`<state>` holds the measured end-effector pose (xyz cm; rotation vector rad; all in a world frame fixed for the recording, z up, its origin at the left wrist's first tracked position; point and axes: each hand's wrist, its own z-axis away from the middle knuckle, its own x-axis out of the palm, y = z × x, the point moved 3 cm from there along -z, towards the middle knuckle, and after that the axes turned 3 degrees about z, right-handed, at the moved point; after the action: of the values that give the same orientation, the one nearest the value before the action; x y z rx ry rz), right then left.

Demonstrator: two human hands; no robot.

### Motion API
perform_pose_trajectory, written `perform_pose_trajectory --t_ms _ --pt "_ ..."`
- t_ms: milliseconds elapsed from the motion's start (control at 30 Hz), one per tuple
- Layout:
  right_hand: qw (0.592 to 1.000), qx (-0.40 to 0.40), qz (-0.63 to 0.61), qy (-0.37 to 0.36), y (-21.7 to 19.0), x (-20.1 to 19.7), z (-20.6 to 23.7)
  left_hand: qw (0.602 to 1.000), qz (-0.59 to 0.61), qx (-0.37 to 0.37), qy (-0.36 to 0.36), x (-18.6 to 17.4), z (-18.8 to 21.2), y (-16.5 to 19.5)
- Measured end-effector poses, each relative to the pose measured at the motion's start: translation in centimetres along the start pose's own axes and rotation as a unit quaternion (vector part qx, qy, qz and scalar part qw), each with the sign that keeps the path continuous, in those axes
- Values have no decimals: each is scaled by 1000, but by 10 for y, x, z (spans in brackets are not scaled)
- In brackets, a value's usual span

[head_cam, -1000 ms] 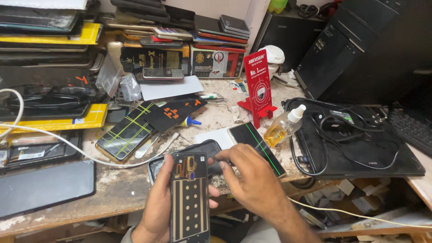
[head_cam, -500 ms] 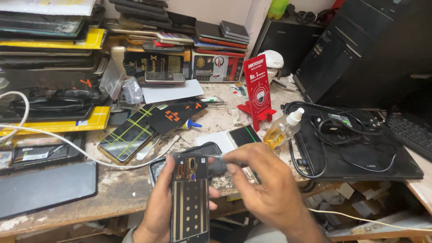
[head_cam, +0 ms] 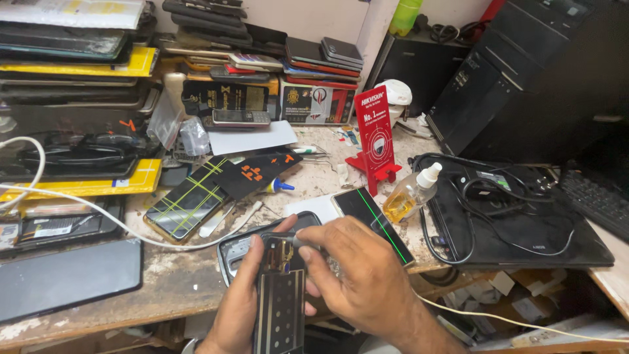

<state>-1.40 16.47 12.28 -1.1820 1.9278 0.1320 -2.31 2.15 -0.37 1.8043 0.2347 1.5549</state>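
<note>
Opened phone (head_cam: 280,298) held above cluttered, scuffed workbench (head_cam: 177,282).

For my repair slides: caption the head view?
Left hand holds an opened phone; right hand works its top, above a cluttered workbench.

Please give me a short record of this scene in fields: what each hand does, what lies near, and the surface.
left hand: holds an opened phone upright from the side
right hand: fingertips pinch a small tool at the phone's top
near: spray bottle, red stand, phone with green line, laptop
surface: worn workbench, cluttered
</note>
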Motion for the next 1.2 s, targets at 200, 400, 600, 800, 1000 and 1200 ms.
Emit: perform_pose_trajectory --t_ms 200,400,600,800,1000,1200 --pt "996 -78 31 13 -12 -10 -13 999 -15 4 46 -1 -3 -2" --pt "999 -36 11 -22 -11 -11 -19 999 -23 7 22 -4 -2 -2" --pt "995 -88 24 -25 -5 -7 -13 999 -34 23 12 -8 -2 -3" --pt "995 -95 2 -32 0 -4 -8 991 -49 -87 91 -14 -2 -10" --pt "998 -46 -5 -32 8 -4 -12 989 -52 -90 104 -16 -3 -3" --pt "999 17 -16 -34 6 -3 -11 992 -33 -80 96 -8 -2 2"
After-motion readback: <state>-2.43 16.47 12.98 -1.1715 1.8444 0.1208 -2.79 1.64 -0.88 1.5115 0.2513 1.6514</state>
